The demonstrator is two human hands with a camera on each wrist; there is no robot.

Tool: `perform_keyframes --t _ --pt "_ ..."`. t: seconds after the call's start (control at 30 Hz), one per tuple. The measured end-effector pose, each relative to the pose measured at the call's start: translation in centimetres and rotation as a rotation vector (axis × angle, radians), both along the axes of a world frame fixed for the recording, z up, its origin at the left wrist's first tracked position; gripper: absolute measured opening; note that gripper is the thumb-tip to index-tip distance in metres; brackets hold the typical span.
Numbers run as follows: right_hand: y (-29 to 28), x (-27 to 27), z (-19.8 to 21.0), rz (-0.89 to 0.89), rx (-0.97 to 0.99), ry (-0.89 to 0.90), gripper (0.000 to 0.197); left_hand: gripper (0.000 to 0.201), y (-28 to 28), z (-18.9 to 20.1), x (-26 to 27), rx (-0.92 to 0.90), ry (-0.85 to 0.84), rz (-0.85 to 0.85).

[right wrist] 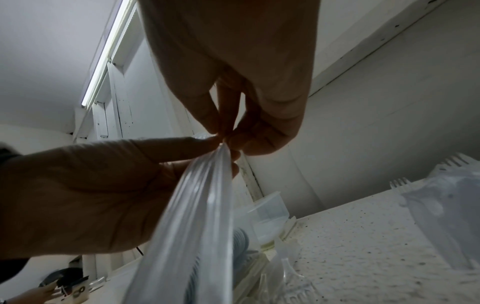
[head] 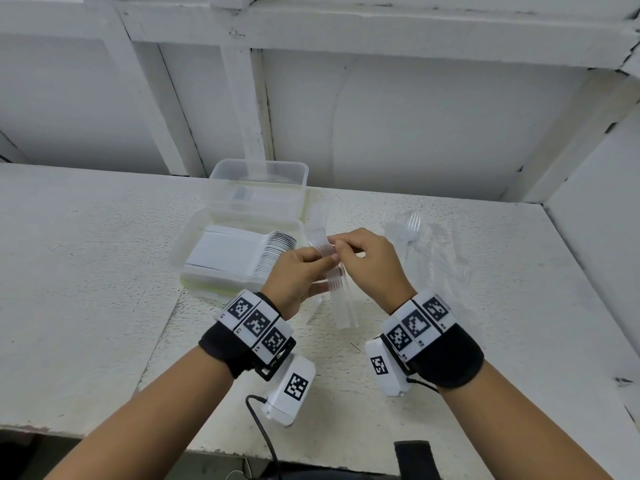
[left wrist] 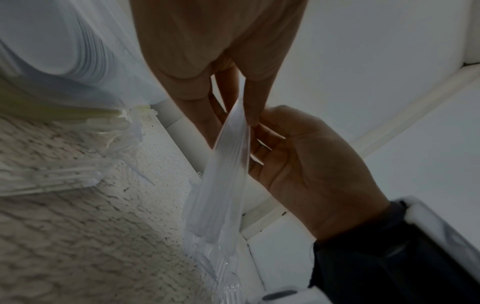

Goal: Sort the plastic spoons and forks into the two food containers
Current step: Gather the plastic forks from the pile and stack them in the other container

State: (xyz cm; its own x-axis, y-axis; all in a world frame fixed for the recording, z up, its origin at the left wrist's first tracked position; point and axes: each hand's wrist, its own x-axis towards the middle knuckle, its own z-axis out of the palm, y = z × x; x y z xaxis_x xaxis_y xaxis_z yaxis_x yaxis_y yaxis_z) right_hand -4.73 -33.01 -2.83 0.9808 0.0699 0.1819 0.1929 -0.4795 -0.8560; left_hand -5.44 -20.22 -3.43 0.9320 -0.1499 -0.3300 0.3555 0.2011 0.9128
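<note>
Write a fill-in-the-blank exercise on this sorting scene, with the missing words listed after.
1. Both hands hold a stack of clear plastic ____.
2. The near container holds a row of white ____.
3. The far container has no ____ on it.
4. Loose forks lie to the ____ of the right hand.

Missing words: forks; spoons; lid; right

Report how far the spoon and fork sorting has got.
Done: the near container already holds a packed row of white spoons. In hand: the left hand and right hand together grip a stack of clear cutlery. Left: the far container looks nearly empty, and loose forks lie on the table.
</note>
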Motion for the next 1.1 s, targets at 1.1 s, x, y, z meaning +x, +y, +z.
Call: perform_keyframes --t 1.1 --pt "2.9 3.8 2.1 0.207 -0.599 -0.051 0.038 0.027 5.0 2.6 4.9 0.123 0.031 -0.017"
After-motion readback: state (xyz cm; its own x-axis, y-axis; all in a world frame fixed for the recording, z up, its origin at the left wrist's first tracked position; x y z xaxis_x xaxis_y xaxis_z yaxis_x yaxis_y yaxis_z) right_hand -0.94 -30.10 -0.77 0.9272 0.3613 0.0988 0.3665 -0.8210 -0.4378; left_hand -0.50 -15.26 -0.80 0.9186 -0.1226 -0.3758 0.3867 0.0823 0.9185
